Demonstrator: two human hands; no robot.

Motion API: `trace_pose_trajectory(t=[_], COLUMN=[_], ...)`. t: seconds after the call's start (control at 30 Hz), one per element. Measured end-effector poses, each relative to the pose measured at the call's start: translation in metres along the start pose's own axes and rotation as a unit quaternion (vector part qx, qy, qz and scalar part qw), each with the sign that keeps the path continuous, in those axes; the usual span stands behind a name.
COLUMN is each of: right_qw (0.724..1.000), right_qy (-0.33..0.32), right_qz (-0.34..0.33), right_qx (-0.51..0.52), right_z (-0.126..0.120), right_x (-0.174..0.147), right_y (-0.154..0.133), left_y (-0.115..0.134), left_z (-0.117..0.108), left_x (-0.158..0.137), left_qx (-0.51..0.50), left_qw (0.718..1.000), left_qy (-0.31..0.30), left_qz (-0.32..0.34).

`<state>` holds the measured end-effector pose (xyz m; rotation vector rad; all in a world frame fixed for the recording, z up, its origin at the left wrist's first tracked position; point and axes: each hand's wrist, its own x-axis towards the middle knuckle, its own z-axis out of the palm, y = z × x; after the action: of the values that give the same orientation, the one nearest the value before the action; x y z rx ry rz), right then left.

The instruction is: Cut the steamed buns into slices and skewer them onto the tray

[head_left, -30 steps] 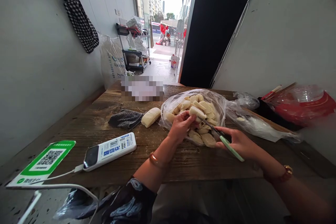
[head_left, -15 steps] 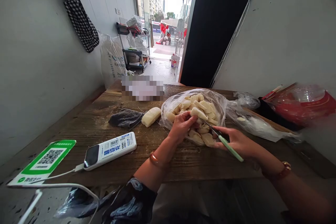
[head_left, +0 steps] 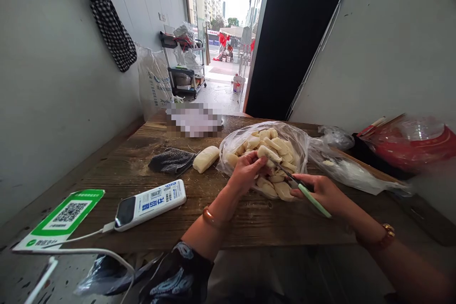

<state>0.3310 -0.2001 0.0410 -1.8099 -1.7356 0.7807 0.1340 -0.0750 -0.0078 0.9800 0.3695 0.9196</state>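
Cream-coloured food (head_left: 268,153) at mid-frame is pinched in the left fingers (head_left: 252,154); right fingers (head_left: 302,177) curl closed round a green-handled tool (head_left: 314,201).

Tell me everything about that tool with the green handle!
The tool has a pale green handle, perhaps plastic, and a slim, dark front that looks like metal. The right hand's grip holds it slanting above the table. Its front points to the pale piece in the left hand's grip; whether they touch is unclear.
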Motion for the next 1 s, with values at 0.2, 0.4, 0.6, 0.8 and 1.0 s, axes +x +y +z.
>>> trace_pose_trajectory(t=[0.2,0.4,0.6,0.8,1.0], right_qw=[0.999,1.000,0.999,0.999,0.999], right_qy=[-0.002,-0.019,-0.051,-0.039,-0.041], right_qz=[0.007,-0.006,0.012,0.009,-0.020], right_qx=[-0.035,-0.012,0.005,-0.012,0.008], right_z=[-0.004,-0.006,-0.002,0.000,0.001], right_x=[-0.003,-0.007,-0.003,0.004,0.006], right_y=[0.001,0.003,0.005,0.002,-0.003], left_y=[-0.001,0.000,0.000,0.000,0.002], left_z=[0.000,0.000,0.000,-0.001,-0.001], left_x=[-0.001,-0.002,-0.001,0.000,0.000], left_qx=[0.016,0.025,0.061,0.186,0.202], left_qw=[1.000,1.000,0.998,0.982,0.979], left_qy=[0.006,0.003,-0.002,-0.029,-0.030], left_qz=[0.003,-0.018,-0.007,0.014,0.018])
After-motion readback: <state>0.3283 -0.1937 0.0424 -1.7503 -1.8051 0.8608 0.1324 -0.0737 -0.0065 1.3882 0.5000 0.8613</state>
